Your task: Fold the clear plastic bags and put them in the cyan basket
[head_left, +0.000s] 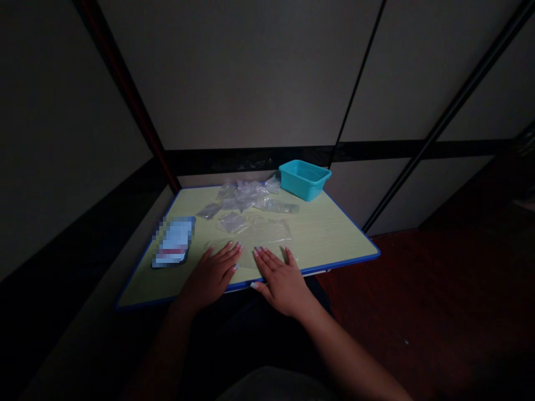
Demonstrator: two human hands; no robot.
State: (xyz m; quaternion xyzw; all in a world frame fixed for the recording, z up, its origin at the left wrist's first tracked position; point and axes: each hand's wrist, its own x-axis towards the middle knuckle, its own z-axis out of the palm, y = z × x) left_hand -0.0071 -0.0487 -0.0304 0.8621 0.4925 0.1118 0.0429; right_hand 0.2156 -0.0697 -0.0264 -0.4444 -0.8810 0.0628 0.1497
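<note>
Where the two hands meet the near edge of the table, a clear plastic sheet lies flat between and partly beneath them; its outline is too faint for me to trace. From my remote seat I see the left hand palm down, fingers straight and a little spread, grasping nothing. The right hand is also palm down and released, its fingers stretched out on the surface and its thumb at the blue rim.

Just beyond the fingertips lies a flat clear bag, with a folded clear piece to its left. Farther back, a loose heap of crumpled clear plastic spreads toward the far edge. At the far right corner a turquoise basin stands upright, near the heap. Off to the left of the left hand, a phone lies on the table, its screen pixelated. Pale panels with dark bands rise behind, and a dim reddish floor shows at right.
</note>
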